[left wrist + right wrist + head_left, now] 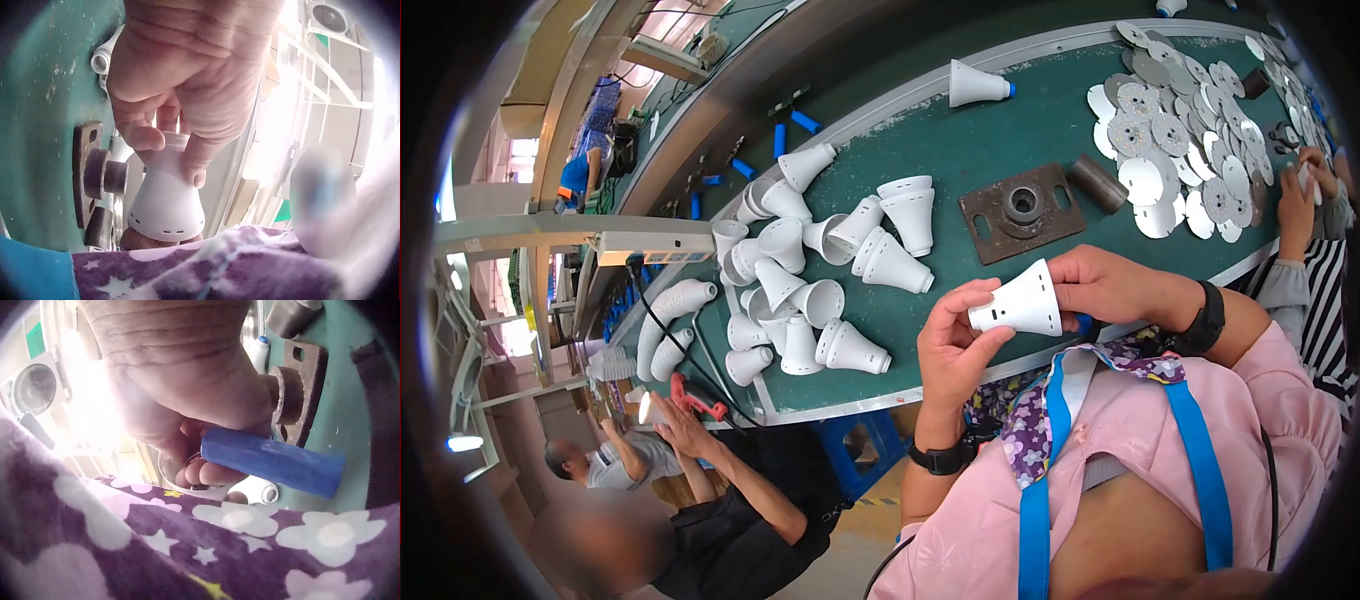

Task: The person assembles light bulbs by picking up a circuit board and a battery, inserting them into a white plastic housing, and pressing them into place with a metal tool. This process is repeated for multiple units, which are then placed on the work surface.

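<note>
A white cone-shaped lamp housing (1028, 300) with small slots round its wide rim is held between both hands, close over the table's front edge. My left hand (953, 345) grips its narrow neck, thumb and fingers on opposite sides. At the wide end is my right hand (1112, 285), its fingertips reaching into the mouth in the right wrist view. A smooth blue cylinder (275, 464) is held in the curled fingers of that hand and sticks out past them. The inside of the housing is mostly hidden.
A brown metal fixture (990, 220) with a round socket lies beyond the hands, a metal cylinder (1097, 184) beside it. Many white housings (800, 345) crowd the left; round discs (1160, 130) pile at right. One housing (977, 84) lies at the back. Other people sit on both sides.
</note>
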`<control>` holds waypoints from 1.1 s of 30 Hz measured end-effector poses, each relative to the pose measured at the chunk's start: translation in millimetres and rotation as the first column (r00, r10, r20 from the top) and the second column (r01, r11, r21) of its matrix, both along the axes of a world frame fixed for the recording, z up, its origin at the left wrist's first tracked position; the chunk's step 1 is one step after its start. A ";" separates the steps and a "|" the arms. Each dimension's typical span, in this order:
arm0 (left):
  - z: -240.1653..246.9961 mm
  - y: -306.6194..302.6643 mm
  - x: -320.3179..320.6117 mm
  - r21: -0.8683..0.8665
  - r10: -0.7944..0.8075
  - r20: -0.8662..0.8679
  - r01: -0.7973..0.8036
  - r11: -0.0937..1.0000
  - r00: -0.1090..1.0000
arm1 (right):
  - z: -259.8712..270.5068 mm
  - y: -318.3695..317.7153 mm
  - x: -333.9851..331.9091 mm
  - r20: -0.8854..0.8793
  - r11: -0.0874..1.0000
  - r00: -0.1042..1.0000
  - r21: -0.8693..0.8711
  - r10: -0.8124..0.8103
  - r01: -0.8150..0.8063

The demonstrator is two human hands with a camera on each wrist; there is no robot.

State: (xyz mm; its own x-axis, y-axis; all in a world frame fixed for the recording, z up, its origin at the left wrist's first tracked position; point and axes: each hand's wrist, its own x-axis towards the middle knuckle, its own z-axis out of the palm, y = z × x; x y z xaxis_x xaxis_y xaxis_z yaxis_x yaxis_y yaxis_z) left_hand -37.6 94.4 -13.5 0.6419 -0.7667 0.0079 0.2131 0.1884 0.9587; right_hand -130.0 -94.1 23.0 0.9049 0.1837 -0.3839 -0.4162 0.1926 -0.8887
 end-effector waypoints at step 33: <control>5.0 1.6 -2.3 -0.032 0.042 0.039 -0.041 0.999 0.998 | 6.0 2.3 1.9 -0.012 0.995 1.000 -0.098 0.009 -0.010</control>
